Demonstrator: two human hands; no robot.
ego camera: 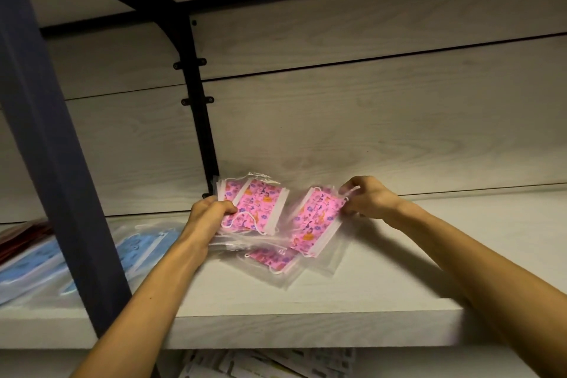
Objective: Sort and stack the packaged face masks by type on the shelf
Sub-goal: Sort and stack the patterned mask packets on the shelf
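The left hand (211, 212) has its fingers curled round the near edge of a small bundle of pink packs (254, 205), thumb on top, holding them lifted off the shelf (337, 301) and tilted toward the back wall (368, 132). The right hand (366, 198) pinches the far corner of a single pink pack (316, 221) between thumb and fingertips, so it hangs at a slant just beside the bundle, the two nearly touching. Under both, a few more pink packs (270, 258) lie loose and fanned out on the shelf board.

Further left, past the dark blue upright (52, 144), a spread of blue packs (138, 248) rests on the same shelf, and beyond them a dark red pile (21, 236) shows at the edge. A black bracket (196, 101) runs up the wall behind the pink ones. Below the shelf, some printed packs (270, 362) are just in view.

It looks to me as though the pink sort is being gathered: the single pack is about to join the bundle. The next move would call for squaring the pack's edges with the bundle, sliding it on top or behind, then picking up the loose ones below. The plastic sleeves look slippery, so a stack could easily slide apart if set down crooked.
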